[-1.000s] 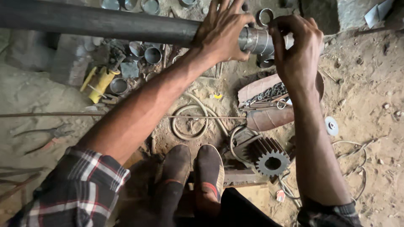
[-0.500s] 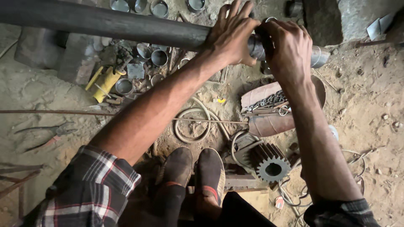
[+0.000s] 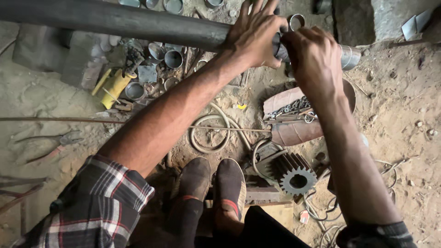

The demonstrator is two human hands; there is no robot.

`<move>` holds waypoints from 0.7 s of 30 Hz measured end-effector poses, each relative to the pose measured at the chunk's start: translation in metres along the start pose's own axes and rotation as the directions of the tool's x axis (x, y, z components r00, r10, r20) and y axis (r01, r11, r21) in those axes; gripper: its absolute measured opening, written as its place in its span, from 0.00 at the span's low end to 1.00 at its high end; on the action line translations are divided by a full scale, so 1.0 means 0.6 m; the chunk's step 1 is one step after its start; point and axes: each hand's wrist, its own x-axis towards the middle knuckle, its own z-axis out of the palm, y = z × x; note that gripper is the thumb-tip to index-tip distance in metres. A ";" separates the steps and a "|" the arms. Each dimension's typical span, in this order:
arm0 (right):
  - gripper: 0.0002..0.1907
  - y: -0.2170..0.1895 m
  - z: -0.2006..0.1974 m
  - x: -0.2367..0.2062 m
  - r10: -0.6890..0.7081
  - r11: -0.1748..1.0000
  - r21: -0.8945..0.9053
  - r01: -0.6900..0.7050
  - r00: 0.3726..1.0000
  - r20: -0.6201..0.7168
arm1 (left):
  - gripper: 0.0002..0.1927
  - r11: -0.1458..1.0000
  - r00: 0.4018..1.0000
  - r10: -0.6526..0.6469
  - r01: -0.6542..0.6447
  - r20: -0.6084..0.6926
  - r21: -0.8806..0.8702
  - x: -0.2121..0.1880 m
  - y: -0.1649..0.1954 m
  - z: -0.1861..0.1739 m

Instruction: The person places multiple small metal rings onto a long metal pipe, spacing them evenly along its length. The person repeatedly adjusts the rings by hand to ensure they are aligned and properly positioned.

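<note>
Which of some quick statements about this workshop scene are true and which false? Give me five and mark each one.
1. The left hand rests on the long dark pipe. True.
2. The right hand holds a hammer. False: it grips the shiny metal sleeve at the pipe's end.
3. A toothed gear lies on the ground near the shoes. True.
4. The sleeves are plain white. False: the plaid sleeve is red, white and dark.
5. Several short metal rings lie beyond the pipe. True.
</note>
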 end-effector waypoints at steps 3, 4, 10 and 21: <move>0.07 -0.015 0.003 -0.012 0.010 1.000 0.016 -0.010 0.999 0.034 | 0.42 1.000 0.996 0.006 -0.008 -0.091 -0.023 0.002 -0.001 0.010; 0.07 -0.022 0.004 -0.016 -0.009 1.000 -0.005 0.009 1.000 0.013 | 0.40 1.000 0.996 0.011 -0.014 -0.091 -0.028 0.000 -0.003 0.015; 0.09 -0.050 -0.020 -0.049 0.189 0.939 0.318 -0.134 0.970 -0.150 | 0.28 0.998 0.985 0.008 0.004 -0.174 0.070 0.009 0.000 0.026; 0.06 -0.049 -0.036 -0.196 0.556 0.754 0.521 -0.400 0.811 -0.180 | 0.57 0.985 0.927 -0.166 0.138 0.336 0.106 -0.096 -0.075 -0.193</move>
